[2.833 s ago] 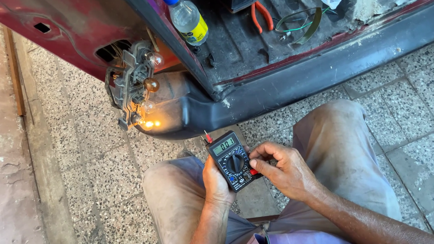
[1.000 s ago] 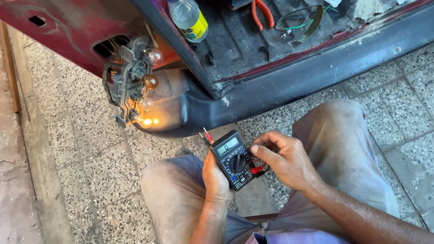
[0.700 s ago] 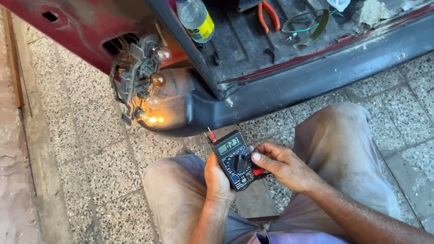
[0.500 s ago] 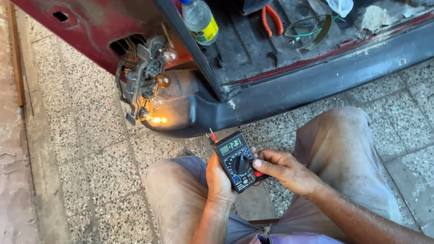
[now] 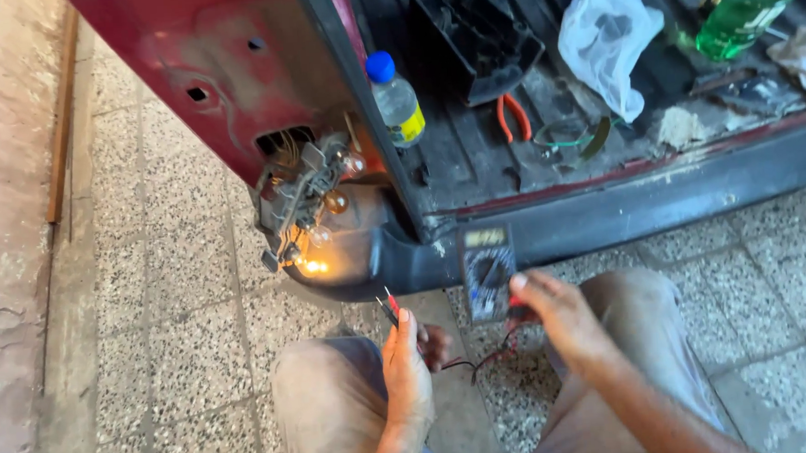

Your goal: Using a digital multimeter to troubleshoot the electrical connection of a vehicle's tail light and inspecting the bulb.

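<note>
A: What takes up most of the view?
B: The rear of a red vehicle (image 5: 221, 80) with its dark bumper (image 5: 677, 198) and an open cargo floor (image 5: 472, 149); below it lies a speckled tile floor (image 5: 189, 357), where the person's knees are bent.

A: And inside the cargo space?
B: A green bottle (image 5: 754, 1) at the far right; a white plastic bag (image 5: 610, 46); a clear bottle with a blue cap (image 5: 395, 103) standing at the near left edge; orange-handled pliers (image 5: 512, 120) lying flat.

A: The lamp?
B: A tail-lamp bulb holder (image 5: 305, 204) hangs out of the body opening; one bulb (image 5: 313, 266) glows orange at the bottom.

A: The hands?
B: The right hand (image 5: 559, 315) is closed on a black multimeter (image 5: 488, 273), held upright just in front of the bumper (its screen is blurred); the left hand (image 5: 409, 369) pinches red and black test probes (image 5: 389, 305), tips pointing up toward the lamp; thin leads (image 5: 484, 360) sag between the two hands.
</note>
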